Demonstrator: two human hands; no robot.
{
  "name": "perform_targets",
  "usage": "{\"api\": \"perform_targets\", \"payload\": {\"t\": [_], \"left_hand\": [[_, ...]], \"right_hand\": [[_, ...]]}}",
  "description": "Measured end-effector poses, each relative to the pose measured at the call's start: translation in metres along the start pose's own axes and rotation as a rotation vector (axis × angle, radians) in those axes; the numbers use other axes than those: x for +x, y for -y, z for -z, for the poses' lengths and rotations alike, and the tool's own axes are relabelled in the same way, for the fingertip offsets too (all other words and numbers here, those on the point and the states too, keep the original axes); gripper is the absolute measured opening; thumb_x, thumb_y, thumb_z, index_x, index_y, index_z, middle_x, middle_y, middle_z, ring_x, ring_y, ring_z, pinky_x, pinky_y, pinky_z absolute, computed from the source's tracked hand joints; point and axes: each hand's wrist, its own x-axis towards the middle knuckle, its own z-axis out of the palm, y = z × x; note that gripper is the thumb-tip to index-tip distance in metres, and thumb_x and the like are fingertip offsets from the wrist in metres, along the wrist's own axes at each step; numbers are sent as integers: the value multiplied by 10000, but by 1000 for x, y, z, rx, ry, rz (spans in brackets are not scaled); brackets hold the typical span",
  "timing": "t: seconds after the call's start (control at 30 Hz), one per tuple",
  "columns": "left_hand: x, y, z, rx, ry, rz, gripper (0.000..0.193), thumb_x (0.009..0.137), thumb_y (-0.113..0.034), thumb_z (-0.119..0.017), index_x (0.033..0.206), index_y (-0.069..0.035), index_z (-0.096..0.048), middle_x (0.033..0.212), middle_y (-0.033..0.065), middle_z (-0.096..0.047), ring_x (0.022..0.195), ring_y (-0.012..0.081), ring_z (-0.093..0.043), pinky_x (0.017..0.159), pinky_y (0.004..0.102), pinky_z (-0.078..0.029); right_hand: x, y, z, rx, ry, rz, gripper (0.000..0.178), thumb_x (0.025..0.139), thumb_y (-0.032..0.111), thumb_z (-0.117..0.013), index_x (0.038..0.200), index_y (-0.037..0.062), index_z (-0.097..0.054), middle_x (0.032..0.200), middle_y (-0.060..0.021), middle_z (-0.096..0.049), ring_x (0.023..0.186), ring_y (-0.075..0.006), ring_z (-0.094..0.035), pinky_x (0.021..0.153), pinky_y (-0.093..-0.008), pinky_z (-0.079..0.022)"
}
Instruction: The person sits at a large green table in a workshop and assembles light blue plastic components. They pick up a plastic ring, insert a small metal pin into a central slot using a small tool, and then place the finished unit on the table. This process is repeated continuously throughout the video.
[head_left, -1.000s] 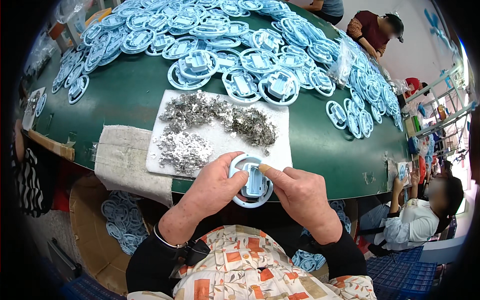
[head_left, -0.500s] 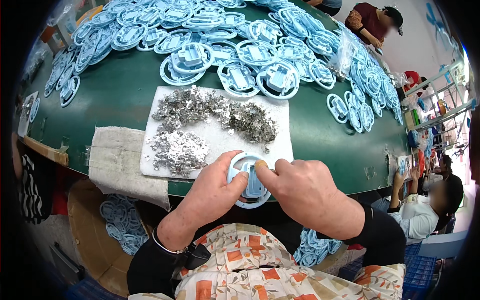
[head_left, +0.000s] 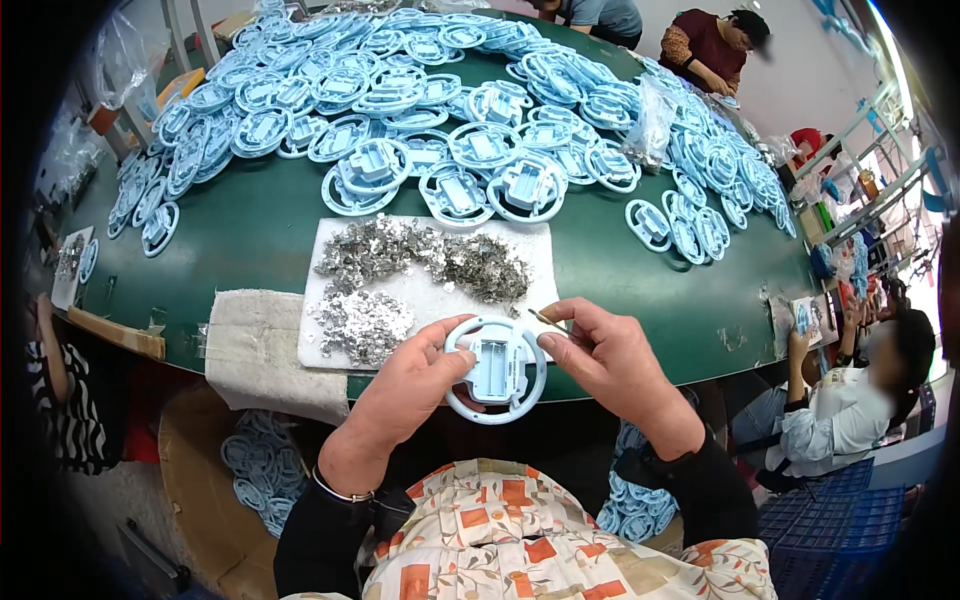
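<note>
My left hand (head_left: pixel 415 375) is closed on the left rim of a light blue plastic steering wheel (head_left: pixel 521 388), a toy-sized part with a rectangular compartment in its middle. The compartment faces up and metal strips show inside it. Just off the wheel's upper right, my right hand (head_left: pixel 615 355) pinches a thin, brass-coloured piece (head_left: pixel 541 318) between thumb and forefinger; its exact kind is too small to make out. Beyond both hands lies a white foam board (head_left: pixel 440 347) bearing heaps of small silvery metal clips (head_left: pixel 365 325).
A large pile of light blue wheels (head_left: pixel 380 90) covers the far side of the green table (head_left: pixel 590 290). A grey cloth (head_left: pixel 265 335) hangs over the near edge. Below stands a cardboard box (head_left: pixel 195 450) with more wheels. Co-workers sit at the right (head_left: pixel 850 400) and far right.
My right hand has lifted off the wheel's middle and moved right, and the thin piece in its fingers now shows. The wheel's compartment is uncovered. The whole view has shifted slightly.
</note>
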Motion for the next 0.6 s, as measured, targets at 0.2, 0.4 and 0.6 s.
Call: {"api": "perform_targets", "payload": {"t": [0.2, 0.4, 0.6], "left_hand": [[-10, 0, -25, -68, 52, 61, 514, 1010, -83, -531, 1487, 40, -386, 1208, 121, -635, 1002, 133, -664, 831, 276, -584], [-6, 2, -36, 674, 85, -228, 542, 977, -57, -508, 1499, 34, -395, 1253, 147, -620, 1072, 168, -640, 927, 307, -517], [-5, 6, -37, 824, 94, -364, 520, 939, -52, -494, 1437, 77, -421, 1198, 242, -618, 1078, 338, -643, 973, 407, -505]], "right_hand": [[-27, -28, -25, 1051, 50, -246, 292, 1034, 195, -624, 1254, 10, -579, 937, 18, -660, 750, -7, -570, 622, -199, -453], [-34, -27, -24, 830, 48, -97, 246, 1042, 154, -598, 1217, -19, -593, 935, 25, -650, 779, -1, -567, 665, -187, -462], [-37, -10, -20, 1041, 44, -125, 274, 1053, 179, -585, 1245, -15, -609, 896, 53, -634, 758, 7, -529, 644, -178, -418]]}}
